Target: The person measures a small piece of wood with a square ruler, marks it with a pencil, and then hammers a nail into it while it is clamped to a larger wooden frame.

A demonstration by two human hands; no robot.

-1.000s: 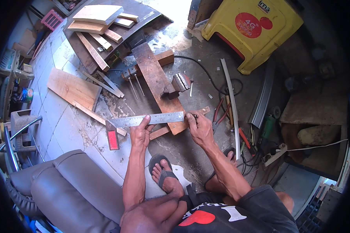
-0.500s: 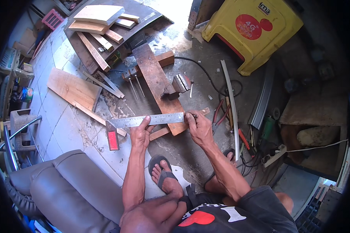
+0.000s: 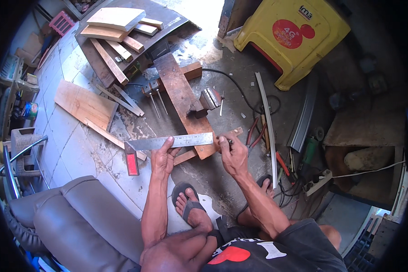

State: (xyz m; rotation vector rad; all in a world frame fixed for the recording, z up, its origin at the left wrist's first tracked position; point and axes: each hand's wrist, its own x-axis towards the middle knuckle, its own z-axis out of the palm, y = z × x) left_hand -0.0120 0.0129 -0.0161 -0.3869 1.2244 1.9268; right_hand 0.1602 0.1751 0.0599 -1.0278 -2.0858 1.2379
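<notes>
My left hand (image 3: 163, 156) grips a try square by its steel blade (image 3: 186, 140), thumb on top and fingers beneath. Its red and black handle (image 3: 132, 163) hangs at the blade's left end. The blade lies level above the near end of a worn wooden plank bench (image 3: 182, 94). Just right of the blade's tip, my right hand (image 3: 234, 156) is closed with the thumb pressed to the fingers. A small dark tip shows at its knuckles; the rest of what it holds is hidden. A metal vise (image 3: 209, 99) sits on the plank beyond both hands.
Cut boards (image 3: 115, 20) are piled on a dark panel at the far left. A wide board (image 3: 84, 103) lies on the tiles. Red-handled pliers (image 3: 257, 132), a pale strip (image 3: 266, 122) and a green grinder (image 3: 310, 149) lie right. A yellow stool (image 3: 294, 41) stands behind; a grey cushioned seat (image 3: 95, 217) is near left.
My right hand has drawn slightly back from the blade's right end, leaving a small gap. My left hand still holds the try square in nearly the same place.
</notes>
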